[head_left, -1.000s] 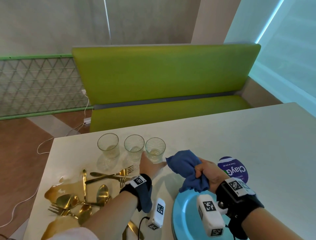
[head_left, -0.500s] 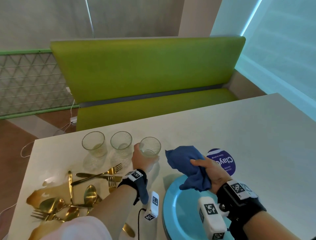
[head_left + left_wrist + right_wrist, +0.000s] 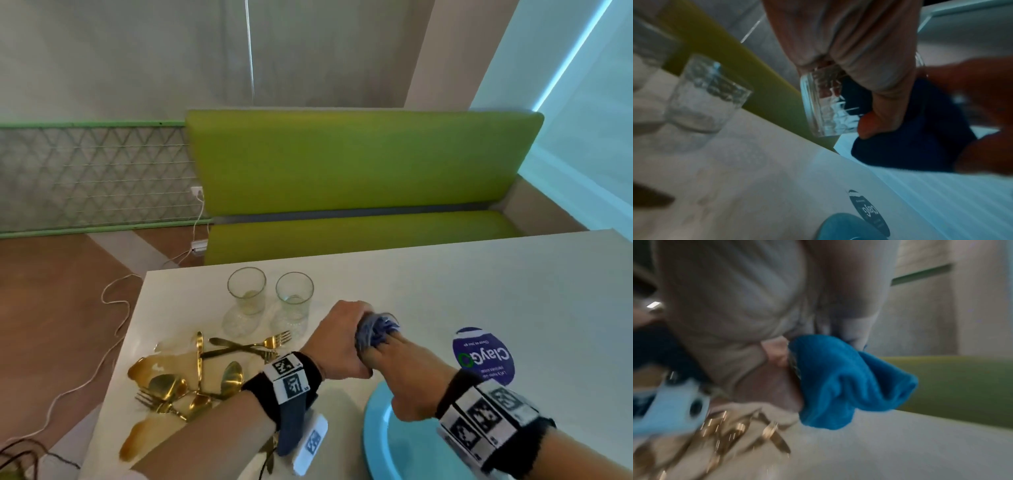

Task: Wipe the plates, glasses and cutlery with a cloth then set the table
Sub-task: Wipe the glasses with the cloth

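Note:
My left hand [image 3: 337, 337] grips a clear glass [image 3: 826, 104] lifted off the white table [image 3: 445, 291], tilted toward my right hand [image 3: 402, 366]. The right hand's fingers hold a blue cloth [image 3: 375, 327] bunched at the glass's mouth; the head view hides most of the glass behind both hands. In the right wrist view the blue cloth [image 3: 838, 386] hangs from my curled fingers. Two more glasses [image 3: 246, 291] [image 3: 294, 296] stand upright at the table's far left. Gold cutlery [image 3: 191, 377] lies in a heap left of my left wrist. A light blue plate [image 3: 380, 431] lies under my right forearm.
A round purple sticker [image 3: 483, 356] is on the table right of my hands. A green bench [image 3: 359, 164] runs behind the far table edge. A white cable [image 3: 113, 308] trails over the floor at left. The table's right half is bare.
My left hand closed round the rightmost glass and lifted it off the table toward the right hand. The right hand brought the cloth up to the glass's mouth.

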